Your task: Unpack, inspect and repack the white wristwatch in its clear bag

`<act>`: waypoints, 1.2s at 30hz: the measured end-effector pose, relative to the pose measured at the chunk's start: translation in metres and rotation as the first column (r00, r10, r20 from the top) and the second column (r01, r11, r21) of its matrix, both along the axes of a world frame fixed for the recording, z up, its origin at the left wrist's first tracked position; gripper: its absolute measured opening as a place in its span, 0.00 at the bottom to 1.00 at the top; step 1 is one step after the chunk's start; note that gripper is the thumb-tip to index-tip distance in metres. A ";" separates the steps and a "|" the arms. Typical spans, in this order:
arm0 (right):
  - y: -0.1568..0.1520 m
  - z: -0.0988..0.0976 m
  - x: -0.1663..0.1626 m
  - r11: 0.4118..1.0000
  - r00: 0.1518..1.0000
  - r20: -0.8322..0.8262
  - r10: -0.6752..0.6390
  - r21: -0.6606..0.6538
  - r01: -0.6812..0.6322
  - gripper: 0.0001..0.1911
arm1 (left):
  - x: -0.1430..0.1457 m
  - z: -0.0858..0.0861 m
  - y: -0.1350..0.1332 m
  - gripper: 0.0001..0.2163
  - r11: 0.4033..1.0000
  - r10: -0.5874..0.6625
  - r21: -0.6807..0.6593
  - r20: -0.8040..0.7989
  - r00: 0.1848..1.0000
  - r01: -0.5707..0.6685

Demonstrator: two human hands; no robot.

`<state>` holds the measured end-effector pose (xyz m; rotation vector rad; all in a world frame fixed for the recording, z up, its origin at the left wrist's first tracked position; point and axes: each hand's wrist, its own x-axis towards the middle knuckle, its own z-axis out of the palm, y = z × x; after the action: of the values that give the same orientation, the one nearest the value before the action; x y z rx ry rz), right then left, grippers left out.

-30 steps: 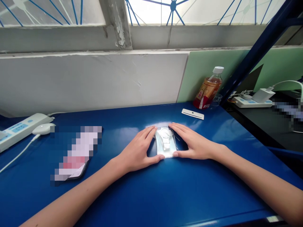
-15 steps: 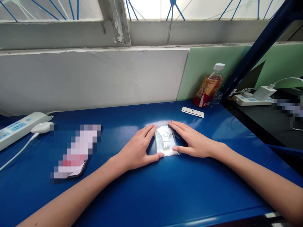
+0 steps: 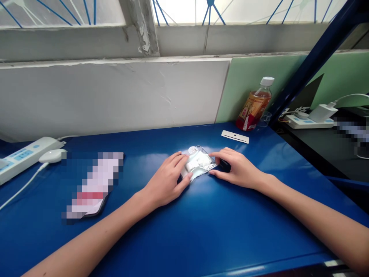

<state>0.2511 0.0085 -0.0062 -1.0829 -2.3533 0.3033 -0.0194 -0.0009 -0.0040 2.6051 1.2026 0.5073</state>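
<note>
A small clear plastic bag (image 3: 198,163) with white parts inside sits in the middle of the blue table (image 3: 201,223). My left hand (image 3: 165,182) grips its left edge with curled fingers and lifts that side. My right hand (image 3: 238,169) pinches the bag's right edge. Under the right fingers lies a small dark object (image 3: 225,166), partly hidden.
A phone (image 3: 92,186) lies at the left. Further left are a white power strip (image 3: 20,157) and a white plug (image 3: 52,156) with its cable. An orange drink bottle (image 3: 255,105) and a flat white strip (image 3: 235,137) stand at the back right. Another power strip (image 3: 309,122) lies on the black desk.
Both hands went from lying flat beside the bag to gripping its edges. The bag has been raised off the table and crumpled toward the far side.
</note>
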 end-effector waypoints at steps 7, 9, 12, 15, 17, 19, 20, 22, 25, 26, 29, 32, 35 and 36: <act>-0.002 0.000 0.000 0.997 0.996 -0.053 0.075 0.011 -0.075 0.23 | -0.001 0.002 0.000 0.24 0.994 -0.109 -0.016 -0.042 0.993 0.109; -0.003 0.000 0.000 0.994 0.994 -0.030 0.101 -0.041 -0.103 0.27 | -0.001 0.001 0.000 0.26 0.996 -0.087 -0.014 -0.041 0.995 0.087; -0.003 0.000 0.000 0.994 0.997 -0.021 0.077 -0.077 -0.078 0.29 | -0.002 -0.002 0.002 0.31 1.000 -0.007 -0.015 -0.028 1.000 0.006; -0.003 -0.001 -0.001 0.996 0.999 -0.007 0.051 -0.071 -0.051 0.31 | -0.002 -0.005 0.003 0.35 0.999 0.009 -0.030 -0.036 0.999 -0.010; -0.002 -0.001 0.000 0.996 0.998 0.018 0.053 -0.072 -0.052 0.32 | -0.001 -0.005 0.003 0.36 0.999 0.011 -0.035 -0.035 0.999 -0.012; 0.000 0.000 0.003 0.994 0.996 0.052 0.071 -0.087 -0.067 0.35 | -0.001 -0.004 0.003 0.36 0.999 0.022 -0.035 -0.032 0.999 -0.023; 0.001 0.000 0.004 0.992 0.994 0.070 0.086 -0.098 -0.079 0.36 | -0.001 -0.004 0.003 0.37 0.999 0.030 -0.039 -0.030 0.999 -0.031; 0.003 0.000 0.008 0.988 0.989 0.093 0.118 -0.111 -0.107 0.39 | -0.002 -0.002 0.005 0.38 0.997 0.042 -0.062 -0.021 0.999 -0.043; 0.007 0.000 0.014 0.986 0.985 0.102 0.142 -0.103 -0.132 0.39 | -0.006 0.002 0.010 0.39 0.993 0.029 -0.113 -0.020 0.999 -0.031; 0.008 0.000 0.015 0.986 0.985 0.098 0.142 -0.100 -0.132 0.39 | -0.008 0.003 0.011 0.40 0.992 0.016 -0.128 -0.029 0.999 -0.020; 0.009 -0.001 0.017 0.987 0.988 0.090 0.127 -0.111 -0.117 0.41 | -0.012 0.005 0.013 0.41 0.990 -0.001 -0.143 -0.047 0.999 -0.005; 0.010 -0.001 0.017 0.987 0.989 0.089 0.117 -0.124 -0.106 0.43 | -0.012 0.004 0.011 0.40 0.994 0.002 -0.108 -0.040 0.999 -0.007; 0.010 -0.002 0.016 0.985 0.988 0.087 0.131 -0.121 -0.120 0.43 | -0.010 0.004 0.009 0.39 0.997 0.007 -0.070 -0.037 0.999 -0.009; 0.010 -0.002 0.016 0.985 0.987 0.089 0.136 -0.120 -0.125 0.42 | -0.010 0.004 0.009 0.39 0.998 0.012 -0.063 -0.040 0.999 -0.014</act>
<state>0.2671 0.0187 -0.0082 -1.0172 -2.5260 0.4475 -0.0292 0.0080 0.0000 2.5669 1.2281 0.4152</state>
